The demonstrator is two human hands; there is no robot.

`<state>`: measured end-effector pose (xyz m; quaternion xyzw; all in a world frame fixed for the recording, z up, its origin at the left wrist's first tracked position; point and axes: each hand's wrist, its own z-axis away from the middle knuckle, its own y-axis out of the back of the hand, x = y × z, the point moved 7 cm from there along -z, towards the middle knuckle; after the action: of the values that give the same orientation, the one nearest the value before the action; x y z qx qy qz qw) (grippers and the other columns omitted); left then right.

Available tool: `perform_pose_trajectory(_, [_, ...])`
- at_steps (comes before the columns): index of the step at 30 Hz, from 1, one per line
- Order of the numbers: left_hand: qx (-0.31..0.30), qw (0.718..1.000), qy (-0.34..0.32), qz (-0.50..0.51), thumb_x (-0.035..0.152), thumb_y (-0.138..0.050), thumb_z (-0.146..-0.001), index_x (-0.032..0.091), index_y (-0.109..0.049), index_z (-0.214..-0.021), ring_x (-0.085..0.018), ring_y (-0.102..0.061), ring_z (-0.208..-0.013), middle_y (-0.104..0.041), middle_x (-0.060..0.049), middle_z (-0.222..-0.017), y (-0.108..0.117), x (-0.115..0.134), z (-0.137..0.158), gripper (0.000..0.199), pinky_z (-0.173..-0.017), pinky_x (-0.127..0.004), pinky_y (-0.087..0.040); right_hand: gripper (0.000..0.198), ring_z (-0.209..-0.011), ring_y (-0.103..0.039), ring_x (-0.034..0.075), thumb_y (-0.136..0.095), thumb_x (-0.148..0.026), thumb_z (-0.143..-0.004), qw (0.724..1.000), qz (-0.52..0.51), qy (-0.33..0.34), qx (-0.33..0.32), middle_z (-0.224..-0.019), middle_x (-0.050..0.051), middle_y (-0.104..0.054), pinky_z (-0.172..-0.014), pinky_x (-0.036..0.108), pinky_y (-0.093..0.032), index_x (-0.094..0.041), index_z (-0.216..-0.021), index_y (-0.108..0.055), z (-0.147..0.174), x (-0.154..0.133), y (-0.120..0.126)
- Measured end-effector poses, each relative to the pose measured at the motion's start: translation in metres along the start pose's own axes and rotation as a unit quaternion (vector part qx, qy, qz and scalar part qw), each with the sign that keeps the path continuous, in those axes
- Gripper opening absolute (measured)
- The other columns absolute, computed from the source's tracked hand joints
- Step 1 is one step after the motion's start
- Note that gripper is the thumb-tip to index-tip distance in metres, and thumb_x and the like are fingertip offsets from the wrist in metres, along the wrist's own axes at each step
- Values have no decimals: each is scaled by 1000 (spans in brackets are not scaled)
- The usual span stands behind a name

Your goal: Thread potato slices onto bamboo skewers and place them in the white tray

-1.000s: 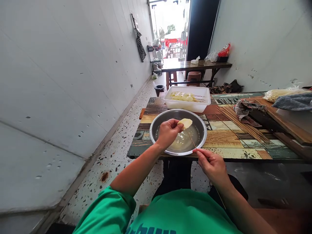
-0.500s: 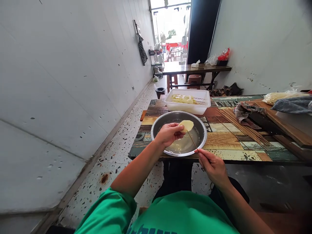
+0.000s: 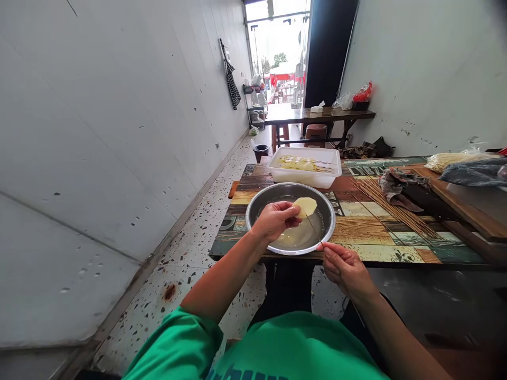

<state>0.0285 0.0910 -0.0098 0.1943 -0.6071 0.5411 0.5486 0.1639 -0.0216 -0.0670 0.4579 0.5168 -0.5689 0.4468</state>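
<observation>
Overexposed doorway (image 3: 273, 45); slice (image 3: 307, 206) partly covered

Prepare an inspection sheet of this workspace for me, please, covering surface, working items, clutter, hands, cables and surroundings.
Surface: patterned table, bearing the work.
Working items: metal basin holding cloudy liquid; behind it, white tub with skewered pale slices; loose skewers at right.
Clutter: crumpled cloth beside the skewers; plastic bag by the wooden board.
Left hand: pinching a pale slice above the basin.
Right hand: gripping a skewer that meets this slice.
Cables: none clearly identifiable.
Surroundings: back table, stool, bin, checkered cloth on the left wall.
</observation>
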Motion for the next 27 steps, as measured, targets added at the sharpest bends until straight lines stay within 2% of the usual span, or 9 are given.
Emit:
perform_pose_trajectory(2, [-3, 1000, 26, 8, 21, -86, -56, 9, -62, -71, -10, -60, -52, -64, -3, -62, 1, -3, -1, 31, -56, -23, -49, 38, -41, -26, 6, -67, -50, -79, 999, 18, 17, 22, -50, -7, -32, -37, 20, -21, -15, -91, -72, -1, 1, 4])
perform_pose_trajectory(4, [-1, 999, 43, 4, 20, -86, -57, 10, -62, -70, -10, -60, -52, -65, -4, -62, 2, -6, -2, 29, -57, -24, -49, 34, -47, -37, 9, -70, -46, -77, 997, 40, 42, 58, -56, -3, -46, -41, 22, -27, -16, -92, -73, 0, -1, 9])
perform_pose_trajectory(6, [4, 999, 23, -26, 22, -85, -58, 10, -63, -70, -10, -59, -52, -65, -4, -63, 3, -6, -3, 28, -57, -24, -49, 31, -51, -41, 11, -71, -44, -76, 993, 60, 58, 84, -59, -1, -52, -43, 23, -29, -17, -92, -73, 2, -4, 11])
perform_pose_trajectory(10, [34, 986, -109, -123, 31, -81, -62, 10, -68, -71, -8, -56, -53, -65, -2, -62, 2, 6, -1, 26, -57, -22, -46, 38, -40, -26, 6, -68, -50, -78, 999, 18, 7, 51, -47, -9, -31, -38, 21, -17, -15, -92, -69, 4, -2, 0])
perform_pose_trajectory(12, [30, 976, -137, -164, 34, -77, -65, 11, -71, -73, -9, -55, -53, -64, -2, -61, -1, 9, 2, 25, -55, -22, -44, 41, -39, -21, 4, -69, -52, -77, 999, -25, -25, 35, -47, -11, -26, -37, 20, -13, -14, -93, -66, 5, 1, -4])
perform_pose_trajectory(16, [6, 961, -148, -235, 35, -70, -72, 12, -72, -74, -9, -53, -51, -62, -2, -56, -5, 12, 6, 23, -53, -21, -41, 40, -38, -18, 3, -72, -50, -76, 995, -74, -60, 20, -47, -12, -28, -37, 18, -12, -14, -93, -63, 8, 2, -7])
perform_pose_trajectory(20, [11, 942, -161, -295, 34, -66, -76, 13, -73, -72, -9, -50, -50, -59, -1, -54, -5, 16, 9, 22, -52, -21, -37, 37, -37, -18, 2, -71, -48, -77, 992, -97, -77, -1, -47, -12, -29, -35, 17, -14, -16, -92, -63, 13, -1, -14])
perform_pose_trajectory(24, [-7, 927, -182, -329, 33, -63, -78, 15, -70, -65, -9, -50, -52, -58, 0, -54, -13, 16, 14, 23, -53, -21, -36, 36, -36, -18, 2, -72, -48, -75, 992, -99, -71, 22, -46, -12, -30, -35, 18, -13, -16, -89, -62, 13, -7, -18])
perform_pose_trajectory(27, [-21, 931, -172, -320, 32, -63, -78, 15, -68, -62, -9, -50, -51, -58, 0, -53, -19, 11, 16, 24, -52, -21, -35, 38, -36, -18, 2, -73, -49, -74, 993, -98, -60, 36, -46, -12, -30, -36, 18, -13, -15, -88, -63, 9, -11, -19])
